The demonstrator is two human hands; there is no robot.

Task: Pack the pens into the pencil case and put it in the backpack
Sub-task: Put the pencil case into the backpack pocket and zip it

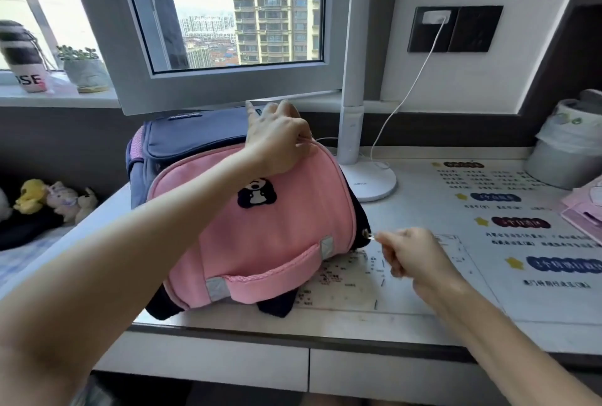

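The backpack lies on the desk, with the lamp behind-right of it.

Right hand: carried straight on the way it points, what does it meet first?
The backpack: the right hand points leftward at its dark side edge, where it pinches what looks like a zipper pull. Nothing lies between.

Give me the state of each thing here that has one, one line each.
backpack: lying on the desk, held by both hands
zipper pull: at the backpack's right side, pinched
left hand: grips the backpack's top edge
right hand: pinches the zipper pull
window: swung open inward
charger: plugged into the wall socket
drawers: closed
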